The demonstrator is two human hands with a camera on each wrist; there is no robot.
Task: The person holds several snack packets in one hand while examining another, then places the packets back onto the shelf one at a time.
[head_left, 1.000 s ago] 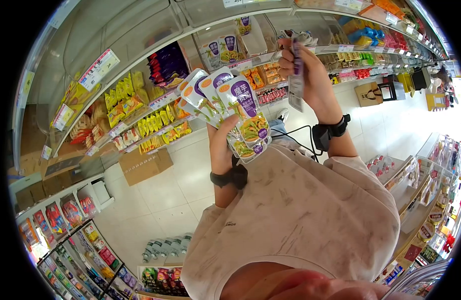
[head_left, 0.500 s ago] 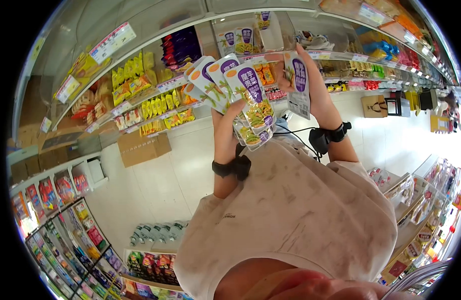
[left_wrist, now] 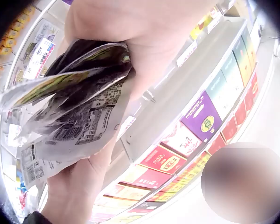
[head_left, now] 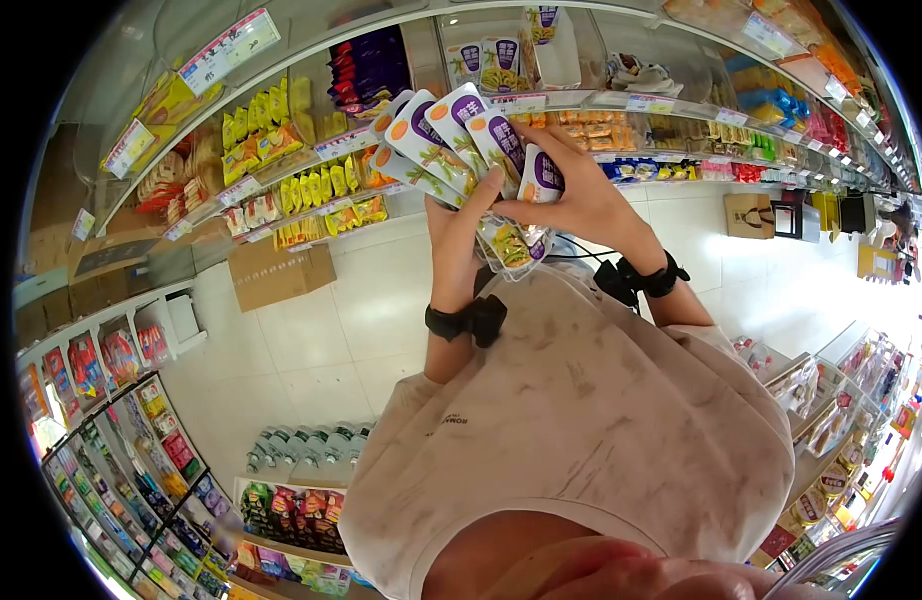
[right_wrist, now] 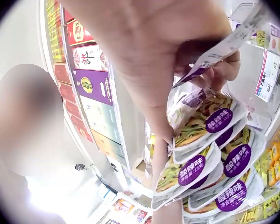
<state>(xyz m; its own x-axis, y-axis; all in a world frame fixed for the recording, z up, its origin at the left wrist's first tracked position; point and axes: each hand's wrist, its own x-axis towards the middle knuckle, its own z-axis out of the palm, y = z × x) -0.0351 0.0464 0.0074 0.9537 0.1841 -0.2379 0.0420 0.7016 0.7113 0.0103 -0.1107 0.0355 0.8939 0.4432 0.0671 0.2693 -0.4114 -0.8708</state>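
Note:
Several white-and-purple snack packets (head_left: 451, 140) are fanned out in the left hand (head_left: 459, 235), its thumb laid across their fronts. The right hand (head_left: 591, 205) pinches one more packet (head_left: 541, 178) at the fan's right side, thumb and fingers around it. Seen from the left wrist, the packets' grey printed backs (left_wrist: 91, 116) hang from the left hand (left_wrist: 130, 23). In the right wrist view the packet bottoms with purple ovals (right_wrist: 219, 120) overlap below the right hand (right_wrist: 154, 51), which holds a packet seen nearly edge-on (right_wrist: 224, 49).
A shelf bin with similar packets (head_left: 501, 68) stands beyond the hands. Yellow snack bags (head_left: 266, 140) fill bins at the left. A cardboard box (head_left: 281, 275) lies on the floor, and water bottles (head_left: 306, 448) stand lower left. Black bands circle both wrists.
The right hand has moved left and down with its packet, from beside the shelf to the edge of the fan. The left hand keeps its grip; the fan has shifted slightly upward.

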